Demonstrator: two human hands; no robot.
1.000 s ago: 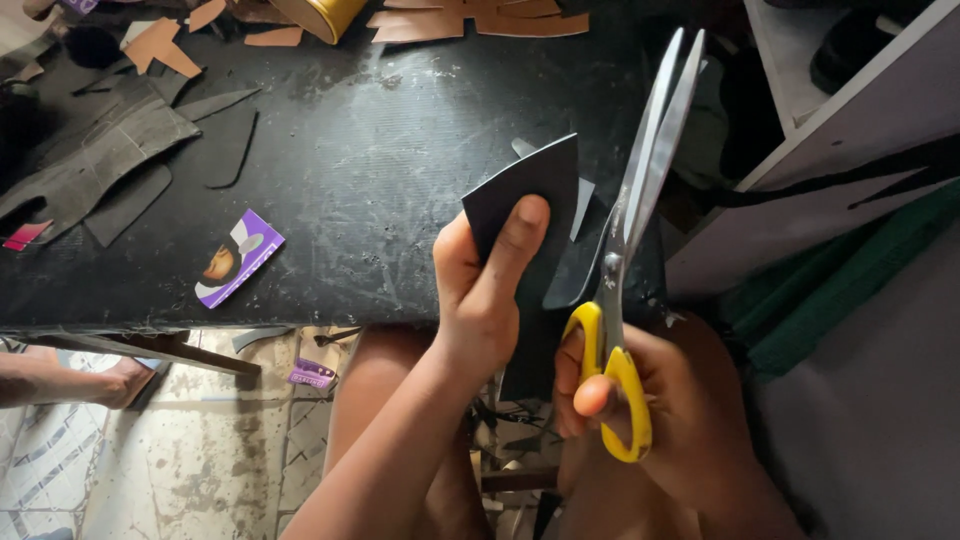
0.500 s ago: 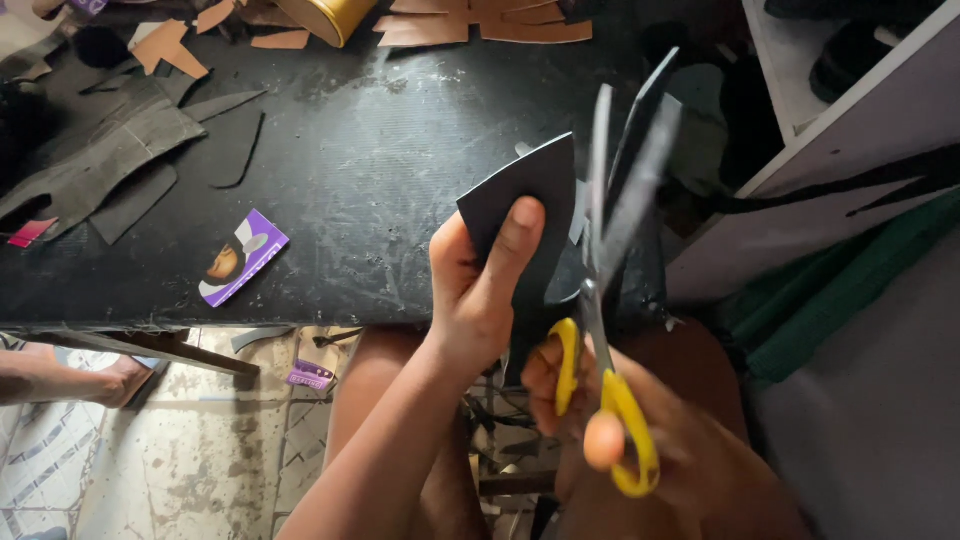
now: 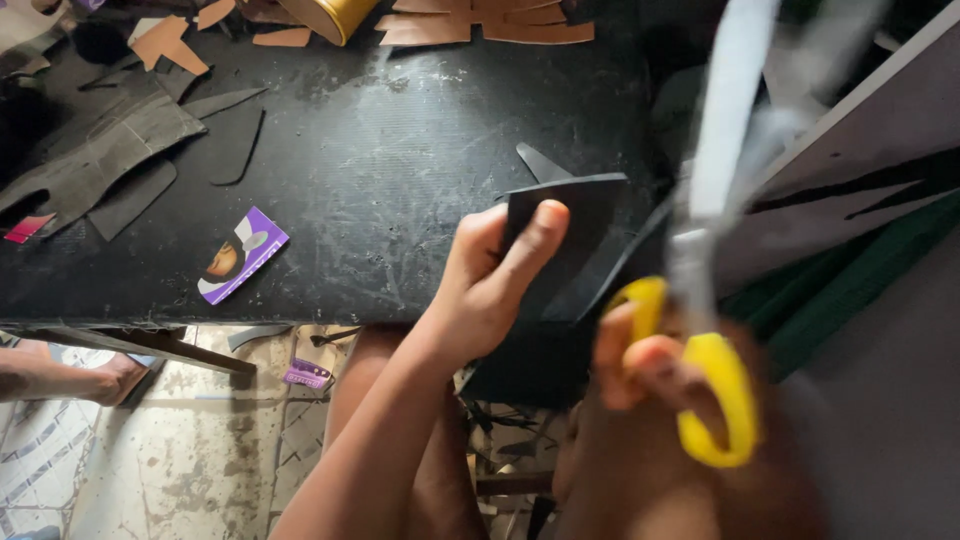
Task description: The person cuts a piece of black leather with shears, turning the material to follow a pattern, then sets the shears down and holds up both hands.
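My left hand (image 3: 490,285) pinches a black sheet piece (image 3: 575,240) by its left edge, thumb on top, just over the near edge of the black table (image 3: 400,180). My right hand (image 3: 650,365), blurred, grips yellow-handled scissors (image 3: 710,330) with fingers through the loops. The pale blades rise steeply toward the upper right and sit beside the sheet's right side. A thin curved strip of the black material hangs from the sheet near the scissors.
On the table lie dark cut pieces (image 3: 100,165) at the left, a small purple card (image 3: 243,255), brown cut shapes (image 3: 480,22) and a yellow can (image 3: 325,15) at the far edge. A white shelf (image 3: 860,170) stands to the right. Another person's foot (image 3: 60,370) rests on the floor.
The scissors have swung up and to the right, away from the sheet's middle, and are now blurred. My left hand keeps its hold on the black sheet.
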